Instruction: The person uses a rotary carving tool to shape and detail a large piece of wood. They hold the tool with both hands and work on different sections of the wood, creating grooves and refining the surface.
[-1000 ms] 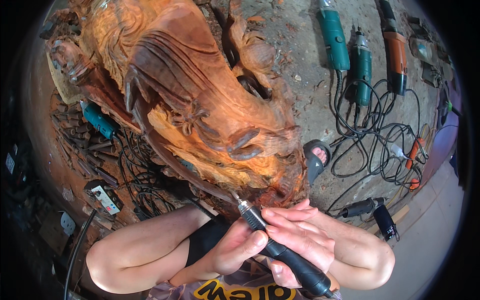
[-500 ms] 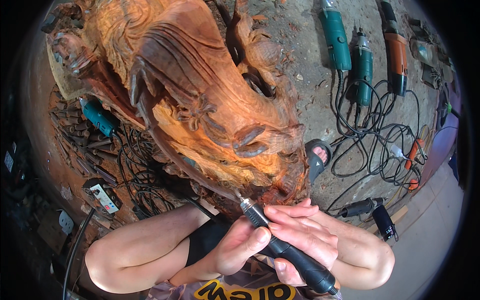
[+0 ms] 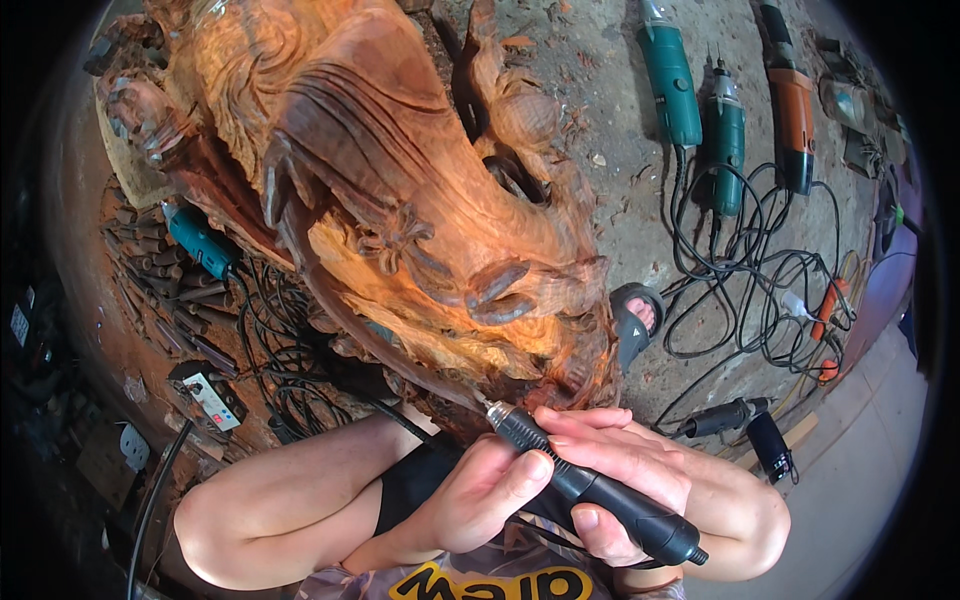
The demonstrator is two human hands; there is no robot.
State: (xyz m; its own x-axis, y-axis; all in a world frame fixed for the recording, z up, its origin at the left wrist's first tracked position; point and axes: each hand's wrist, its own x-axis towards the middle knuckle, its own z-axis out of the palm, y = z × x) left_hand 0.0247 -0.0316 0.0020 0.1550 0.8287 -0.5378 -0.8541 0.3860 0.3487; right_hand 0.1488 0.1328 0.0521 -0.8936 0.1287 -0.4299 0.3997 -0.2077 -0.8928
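A black rotary carving tool (image 3: 635,510) lies slantwise across my lap, held in both hands. Its metal collar and thin bit point up and left, close to the lower edge of a large carved wood sculpture (image 3: 400,150). Whether the bit touches the wood I cannot tell. My left hand (image 3: 485,495) is closed round the tool near its ribbed neck, thumb on top. The fingers of my right hand (image 3: 630,465) lie over the upper side of the body, with the thumb below it. Reddish-brown relief with folds, leaf shapes and a flower (image 3: 400,235) covers the sculpture.
To the right on the floor lie two green power tools (image 3: 670,85), an orange one (image 3: 795,110) and tangled black cables (image 3: 740,265). At left are a teal tool (image 3: 200,240), a heap of wooden-handled chisels (image 3: 150,255) and a white power strip (image 3: 212,400).
The rotary tool has shifted slightly right and down with both hands. My left hand and right hand keep their hold. The sculpture looks about the same.
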